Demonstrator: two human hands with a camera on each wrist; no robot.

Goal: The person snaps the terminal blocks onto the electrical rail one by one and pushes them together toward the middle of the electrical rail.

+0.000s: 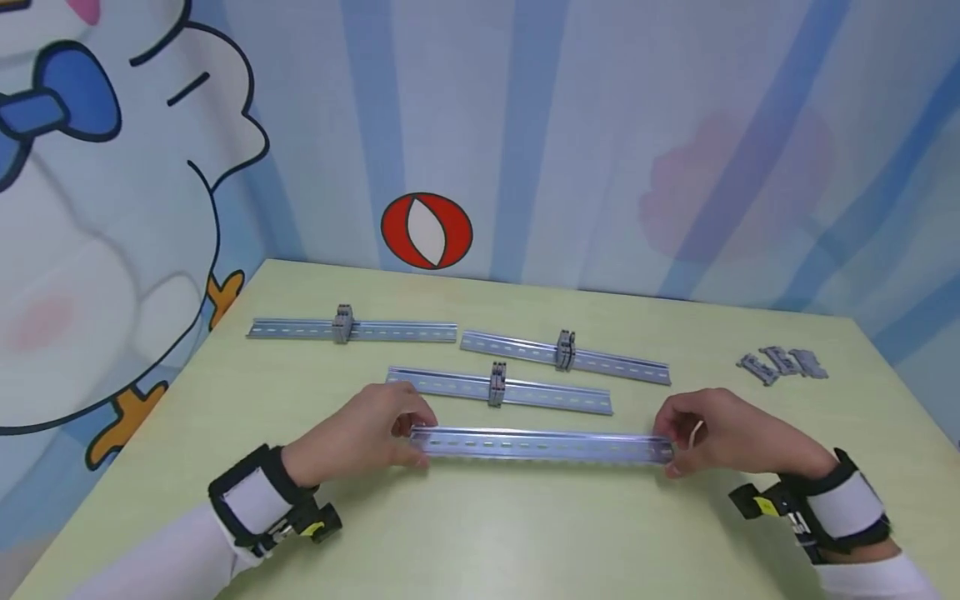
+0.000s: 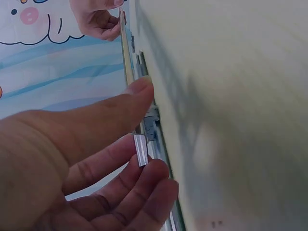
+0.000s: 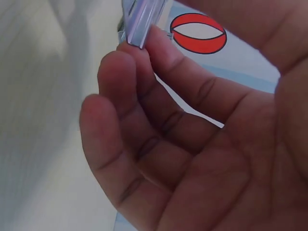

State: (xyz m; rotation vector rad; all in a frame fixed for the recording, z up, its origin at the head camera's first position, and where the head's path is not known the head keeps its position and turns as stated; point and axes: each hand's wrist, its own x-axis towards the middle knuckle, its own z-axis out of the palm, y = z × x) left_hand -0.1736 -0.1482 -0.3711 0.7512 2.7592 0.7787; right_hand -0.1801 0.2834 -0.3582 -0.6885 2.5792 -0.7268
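Observation:
Held between both hands is a slotted metal DIN rail [image 1: 542, 446], lying crosswise over the near part of the table. My left hand [image 1: 378, 429] pinches its left end between thumb and fingers; the rail's end [image 2: 140, 149] shows against those fingers in the left wrist view. The right end is pinched by my right hand [image 1: 723, 433], and in the right wrist view the rail tip [image 3: 142, 29] rests at the fingers. No grey block sits on this rail. Just behind it lies another rail [image 1: 555, 396] carrying a small grey clip-on block [image 1: 497, 384].
Farther back are a left rail [image 1: 405, 331] with a grey block [image 1: 342, 324] and a right rail [image 1: 622, 365] with a grey block [image 1: 566, 350]. Three loose grey pieces [image 1: 782, 362] lie at the right of the pale table [image 1: 525, 533]. A printed wall [image 1: 562, 150] stands behind.

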